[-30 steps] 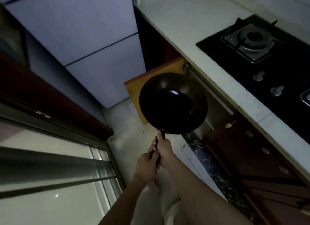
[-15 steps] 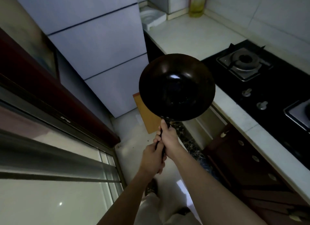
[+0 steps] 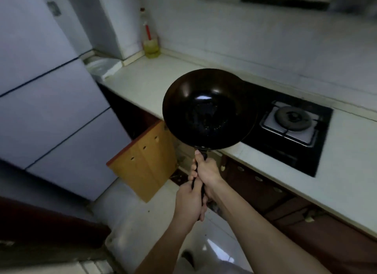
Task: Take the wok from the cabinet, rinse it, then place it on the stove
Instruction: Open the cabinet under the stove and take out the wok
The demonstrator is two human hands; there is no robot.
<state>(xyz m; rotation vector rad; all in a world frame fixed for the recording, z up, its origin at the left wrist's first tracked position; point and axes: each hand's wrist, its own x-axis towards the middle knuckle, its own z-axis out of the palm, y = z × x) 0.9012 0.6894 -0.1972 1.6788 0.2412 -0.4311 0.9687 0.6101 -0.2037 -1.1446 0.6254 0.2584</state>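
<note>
On the left stands a tall pale refrigerator [image 3: 51, 110], which takes most of that side. A light countertop [image 3: 151, 85] runs from the far left corner to the near right, with dark brown cabinet fronts below it. In the countertop sits a black glass stove [image 3: 271, 153]. Its right burner [image 3: 292, 117] is in plain view.

The wok [image 3: 210, 108] is dark and round. It is held up in the air by its handle, with the inside of the bowl turned toward the camera. In the picture it covers the near edge of the countertop and the left part of the stove, and it touches neither.

Below the wok a wooden cabinet door [image 3: 146, 167] stands open toward the floor.

Both hands grip the black handle [image 3: 201, 157]. The right hand [image 3: 208, 171] is nearer to the bowl, its fingers wrapped round the handle and the thumb lying along the top. The left hand [image 3: 189, 200] is just behind it, fingers also curled tight round the handle.

A bottle with yellow liquid [image 3: 151, 47] stands in the far corner of the countertop.
</note>
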